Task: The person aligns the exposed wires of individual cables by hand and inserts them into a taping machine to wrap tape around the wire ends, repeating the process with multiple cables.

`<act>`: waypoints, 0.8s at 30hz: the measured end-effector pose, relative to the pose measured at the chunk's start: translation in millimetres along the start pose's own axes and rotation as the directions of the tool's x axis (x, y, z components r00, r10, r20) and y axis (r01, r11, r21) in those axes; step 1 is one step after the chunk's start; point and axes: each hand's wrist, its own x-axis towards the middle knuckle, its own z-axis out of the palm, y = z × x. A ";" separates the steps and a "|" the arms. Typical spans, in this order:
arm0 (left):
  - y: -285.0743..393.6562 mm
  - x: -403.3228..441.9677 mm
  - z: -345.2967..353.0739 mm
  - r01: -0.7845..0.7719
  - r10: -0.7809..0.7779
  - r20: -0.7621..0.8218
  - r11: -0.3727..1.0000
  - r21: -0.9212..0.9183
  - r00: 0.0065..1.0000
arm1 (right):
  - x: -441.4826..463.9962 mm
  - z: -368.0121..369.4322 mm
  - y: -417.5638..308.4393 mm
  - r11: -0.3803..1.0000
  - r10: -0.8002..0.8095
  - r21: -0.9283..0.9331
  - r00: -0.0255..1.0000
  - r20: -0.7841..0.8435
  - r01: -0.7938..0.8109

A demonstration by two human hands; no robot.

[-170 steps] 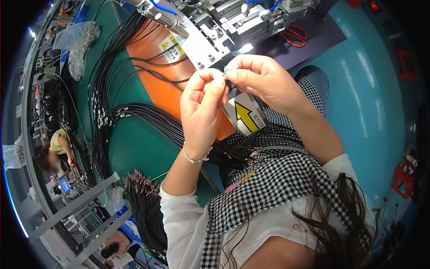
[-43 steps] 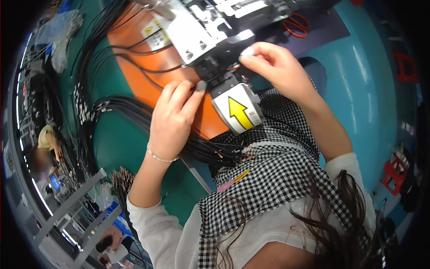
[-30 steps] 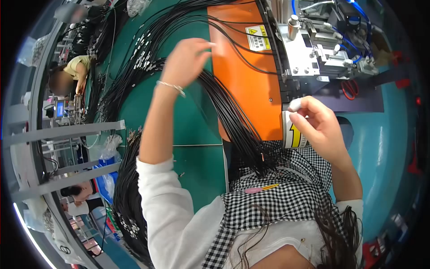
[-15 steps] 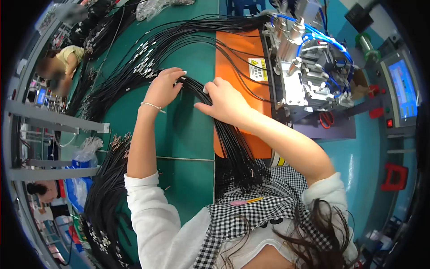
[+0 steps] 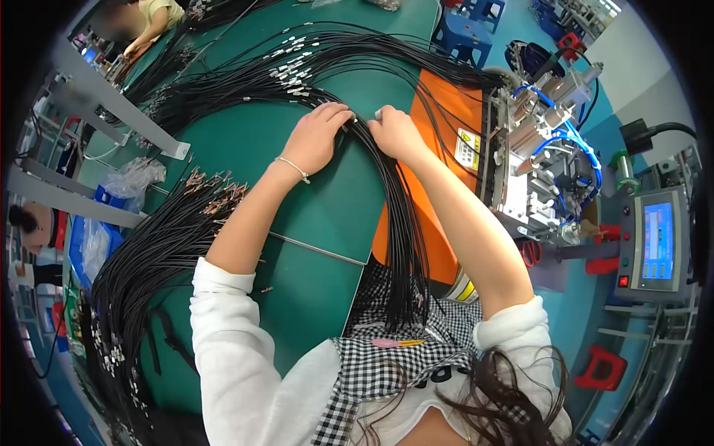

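A thick bundle of black cables [image 5: 398, 215] arcs over the green table [image 5: 320, 201] and hangs down onto my checkered apron. My left hand [image 5: 318, 137] lies at the bundle's upper bend, its fingers curled together over the cables. Just to its right, my right hand [image 5: 394, 134] is curled against the same bundle, with a white cover on one fingertip. How many cables lie in either hand is hidden. White tags [image 5: 294, 67] sit on the cables beyond my left hand. The orange panel [image 5: 428, 186] is under and beside my right forearm.
A metal machine [image 5: 547, 163] with blue tubes stands on the right, near a lit screen [image 5: 658, 238] and red scissors [image 5: 530, 253]. Another cable bundle [image 5: 149, 253] with bare copper-coloured ends lies at left. Grey metal bars [image 5: 119, 104] cross the left side. A co-worker [image 5: 152, 21] is at the upper left.
Both hands have left the machine area for the cable bundle. My right hand has come across from the arrow-marked part to beside my left hand. The view has swung, showing more of the screen.
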 end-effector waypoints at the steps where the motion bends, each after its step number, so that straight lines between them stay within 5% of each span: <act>1: 1.9 -1.6 0.3 0.005 -0.005 -0.022 1.000 0.022 1.000 | 7.0 -0.2 0.5 1.000 -0.005 -0.007 1.000 -0.002 0.005; 4: 8.3 -6.4 2.4 0.011 -0.007 -0.062 0.998 0.058 0.998 | 17.2 -20.0 -14.1 0.994 0.109 -0.019 0.915 0.388 -0.110; 13: 22.6 1.8 -8.6 0.132 -0.133 0.003 0.991 0.032 0.991 | 9.9 -25.2 -8.6 0.951 0.056 0.284 0.971 0.231 -0.122; 14: 23.7 3.9 -6.3 0.151 -0.151 -0.007 0.988 0.031 0.989 | 8.0 -33.4 -1.9 0.699 0.184 0.558 0.867 0.462 -0.446; 15: 24.7 6.6 -6.2 0.168 -0.168 -0.016 0.985 0.031 0.986 | 1.2 -48.0 -3.9 0.290 0.177 0.644 0.701 0.691 -0.708; 17: 34.9 12.0 -9.7 0.166 -0.167 -0.003 0.982 0.093 0.986 | -27.9 -77.5 -2.3 -0.117 -0.071 0.558 0.567 0.820 -0.822; 19: 45.8 13.5 -11.9 0.170 -0.179 0.029 0.964 0.203 0.983 | -86.4 -113.4 -13.6 0.179 -0.198 0.751 0.724 0.660 -0.636; 20: 47.4 11.6 -10.6 0.164 -0.174 0.030 0.966 0.201 0.984 | -114.1 -139.7 -15.5 0.202 -0.227 0.768 0.734 0.640 -0.608; 24: 64.7 15.8 -5.4 0.150 -0.154 0.006 0.969 0.195 0.988 | -197.1 -193.9 30.4 0.037 -0.338 0.758 0.705 0.623 -0.652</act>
